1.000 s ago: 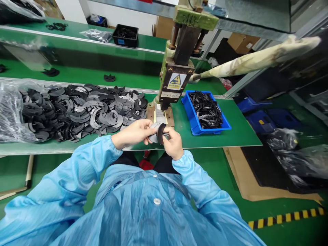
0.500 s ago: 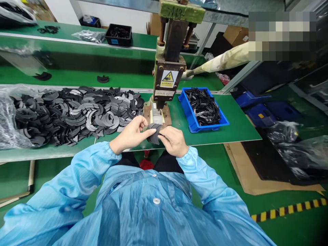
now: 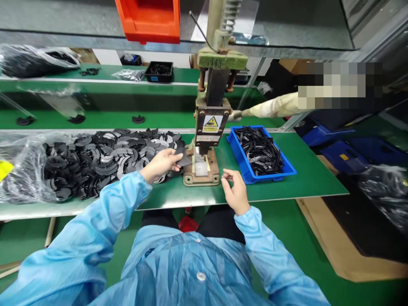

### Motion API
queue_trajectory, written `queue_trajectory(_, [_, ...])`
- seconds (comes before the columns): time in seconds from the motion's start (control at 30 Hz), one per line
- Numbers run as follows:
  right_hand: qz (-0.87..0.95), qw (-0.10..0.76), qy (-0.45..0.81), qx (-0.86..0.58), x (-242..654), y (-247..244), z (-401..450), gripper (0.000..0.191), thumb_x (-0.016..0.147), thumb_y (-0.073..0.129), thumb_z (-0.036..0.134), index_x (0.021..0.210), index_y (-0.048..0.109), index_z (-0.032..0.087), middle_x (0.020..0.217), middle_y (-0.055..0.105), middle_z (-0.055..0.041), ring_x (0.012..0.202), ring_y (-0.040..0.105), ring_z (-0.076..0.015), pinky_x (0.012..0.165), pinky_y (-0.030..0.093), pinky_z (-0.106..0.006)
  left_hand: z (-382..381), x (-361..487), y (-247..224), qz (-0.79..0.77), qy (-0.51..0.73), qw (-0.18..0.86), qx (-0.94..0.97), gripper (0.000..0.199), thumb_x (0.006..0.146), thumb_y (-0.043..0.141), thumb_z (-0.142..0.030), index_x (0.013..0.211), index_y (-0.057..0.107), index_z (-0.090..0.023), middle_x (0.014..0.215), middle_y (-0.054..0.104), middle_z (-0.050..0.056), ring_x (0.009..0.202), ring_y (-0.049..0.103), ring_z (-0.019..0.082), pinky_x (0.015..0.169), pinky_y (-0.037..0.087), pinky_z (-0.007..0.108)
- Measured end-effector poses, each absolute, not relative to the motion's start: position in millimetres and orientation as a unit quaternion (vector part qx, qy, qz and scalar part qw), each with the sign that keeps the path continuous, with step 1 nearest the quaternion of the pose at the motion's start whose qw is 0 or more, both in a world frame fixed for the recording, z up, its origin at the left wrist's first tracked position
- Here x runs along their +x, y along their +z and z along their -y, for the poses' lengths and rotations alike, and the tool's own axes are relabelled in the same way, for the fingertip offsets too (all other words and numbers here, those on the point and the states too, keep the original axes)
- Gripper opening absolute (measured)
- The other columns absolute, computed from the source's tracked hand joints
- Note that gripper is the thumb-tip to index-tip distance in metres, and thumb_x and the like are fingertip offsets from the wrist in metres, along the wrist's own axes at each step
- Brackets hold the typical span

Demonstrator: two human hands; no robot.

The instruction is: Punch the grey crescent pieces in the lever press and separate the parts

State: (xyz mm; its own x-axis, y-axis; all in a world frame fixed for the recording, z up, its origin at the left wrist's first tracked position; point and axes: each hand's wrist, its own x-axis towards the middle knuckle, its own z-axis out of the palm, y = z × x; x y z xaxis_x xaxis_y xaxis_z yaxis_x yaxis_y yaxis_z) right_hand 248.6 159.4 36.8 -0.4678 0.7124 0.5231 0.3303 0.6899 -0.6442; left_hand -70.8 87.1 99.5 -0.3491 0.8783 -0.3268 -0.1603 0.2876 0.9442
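Note:
Between thumb and fingers, my left hand (image 3: 163,164) holds several curved black pieces (image 3: 182,158) at the left side of the press base (image 3: 202,179). My right hand (image 3: 235,189) is apart from it, over the green table (image 3: 264,187) right of the base, its fingers loosely bent with nothing visible in them. A light metal plate (image 3: 201,165) lies on the base under the press head (image 3: 213,123). To the left is a pile of curved black pieces (image 3: 105,161).
A blue bin (image 3: 244,163) of thin black parts stands right of the press. Clear plastic (image 3: 25,170) lies at the far left. The press lever (image 3: 274,106) reaches right. An orange bin (image 3: 151,25) sits on the overhead shelf.
The hands have parted: my left hand has taken the black pieces to the left of the plate, and my right hand has let go and moved right. The view has tilted upward.

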Motion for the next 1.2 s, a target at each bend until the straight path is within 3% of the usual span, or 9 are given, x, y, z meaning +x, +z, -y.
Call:
queue_trajectory(0.1, [0.8,0.424,0.227,-0.358,259,14,-171,0.032,0.106,0.054,0.038,0.131,0.064,0.021,0.112,0.069,-0.0115,0.101,0.071,-0.0212,0.09,0.065,-0.041,-150,-113,100,-0.701,0.537,0.423,0.204,0.034,0.09,0.09,-0.027,0.085,0.057,-0.017,0.072,0.065,0.002,0.063,0.07,0.013,0.062,0.06,0.024])
queue_trajectory(0.2, [0.797,0.424,0.224,-0.367,262,4,-174,0.026,0.105,0.055,0.037,0.123,0.067,0.022,0.108,0.071,-0.01,0.097,0.072,-0.0202,0.088,0.064,-0.04,-211,-144,109,-0.72,0.541,0.392,0.189,0.019,0.099,0.08,-0.024,0.1,0.066,-0.011,0.091,0.072,0.009,0.079,0.073,0.016,0.074,0.064,0.029])
queue_trajectory(0.37, [0.797,0.423,0.216,-0.372,262,7,-173,0.022,0.105,0.055,0.035,0.114,0.07,0.022,0.103,0.074,-0.0082,0.09,0.072,-0.0186,0.083,0.063,-0.036,-262,-170,123,-0.734,0.554,0.348,0.182,0.045,0.105,0.071,-0.042,0.143,0.065,-0.018,0.142,0.067,0.013,0.121,0.07,0.027,0.101,0.063,0.049])
queue_trajectory(0.43, [0.798,0.422,0.217,-0.372,262,9,-174,0.022,0.105,0.055,0.035,0.113,0.07,0.022,0.102,0.074,-0.0079,0.09,0.072,-0.0187,0.083,0.063,-0.036,-263,-178,125,-0.744,0.557,0.324,0.177,0.044,0.104,0.073,-0.041,0.141,0.066,-0.016,0.139,0.068,0.014,0.119,0.071,0.027,0.099,0.064,0.048])
queue_trajectory(0.6, [0.8,0.416,0.232,-0.364,261,8,-175,0.025,0.106,0.052,0.036,0.113,0.071,0.022,0.102,0.074,-0.0092,0.093,0.071,-0.0194,0.085,0.062,-0.036,-232,-183,135,-0.745,0.579,0.263,0.2,0.024,0.096,0.082,-0.027,0.11,0.069,-0.012,0.101,0.072,0.009,0.089,0.076,0.018,0.075,0.063,0.028])
queue_trajectory(0.7, [0.803,0.413,0.24,-0.357,259,8,-170,0.027,0.107,0.05,0.038,0.112,0.072,0.023,0.104,0.075,-0.0099,0.097,0.072,-0.0203,0.088,0.062,-0.038,-185,-154,137,-0.709,0.611,0.221,0.274,0.024,0.103,0.073,-0.04,0.1,0.068,-0.017,0.095,0.072,0.004,0.08,0.071,0.012,0.068,0.058,0.021])
queue_trajectory(0.87, [0.818,0.39,0.243,-0.345,271,19,-156,0.028,0.107,0.052,0.038,0.107,0.076,0.024,0.101,0.079,-0.0064,0.097,0.074,-0.0168,0.091,0.062,-0.034,-70,-70,100,-0.696,0.514,0.184,0.468,0.053,0.109,0.053,-0.06,0.081,0.071,-0.02,0.084,0.071,0.004,0.078,0.066,0.017,0.072,0.056,0.028])
queue_trajectory(1.03, [0.789,0.397,0.192,-0.428,313,49,-174,0.033,0.107,0.051,0.043,0.103,0.077,0.023,0.102,0.078,-0.0067,0.097,0.072,-0.0166,0.095,0.06,-0.035,1,-19,28,-0.654,0.449,0.219,0.568,0.041,0.108,0.058,-0.053,0.082,0.07,-0.023,0.094,0.072,0.005,0.086,0.069,0.022,0.078,0.057,0.035])
queue_trajectory(1.2, [0.724,0.376,0.12,-0.566,364,76,-237,0.03,0.102,0.057,0.038,0.118,0.073,0.018,0.114,0.074,-0.0118,0.102,0.067,-0.0216,0.104,0.057,-0.044,8,-6,2,-0.642,0.472,0.18,0.577,0.022,0.103,0.068,-0.046,0.098,0.071,-0.024,0.107,0.072,0.007,0.099,0.071,0.024,0.081,0.058,0.037])
